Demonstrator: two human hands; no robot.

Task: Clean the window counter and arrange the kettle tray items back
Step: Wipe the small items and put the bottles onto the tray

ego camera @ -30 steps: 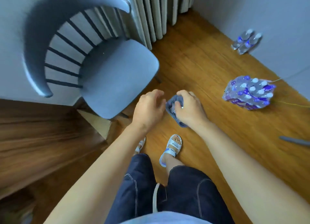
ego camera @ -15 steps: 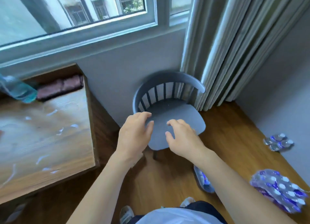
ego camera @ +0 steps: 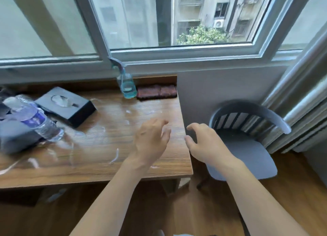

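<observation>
The wooden window counter [ego camera: 109, 163] stretches below the window, littered with small white scraps and smears. My left hand [ego camera: 150, 140] hovers over its right end with loosely bent fingers, holding nothing. My right hand [ego camera: 203, 145] hangs just past the counter's right edge, fingers curved, also holding nothing. A spray bottle [ego camera: 126, 84] with blue liquid stands at the back by the sill. A black tissue box [ego camera: 65, 105] lies on the left, and a water bottle [ego camera: 33, 120] lies tilted on a dark tray or object [ego camera: 14, 138] at the far left.
A dark red cloth or pad [ego camera: 157, 91] lies at the counter's back right corner. A grey-blue spindle chair [ego camera: 247, 143] stands right of the counter, with curtains [ego camera: 304, 101] behind it. Wooden floor shows below.
The view has risen from the floor and chair to the counter and window. The blue cloth held by both hands a second ago is gone from them; both hands now hover without anything in them.
</observation>
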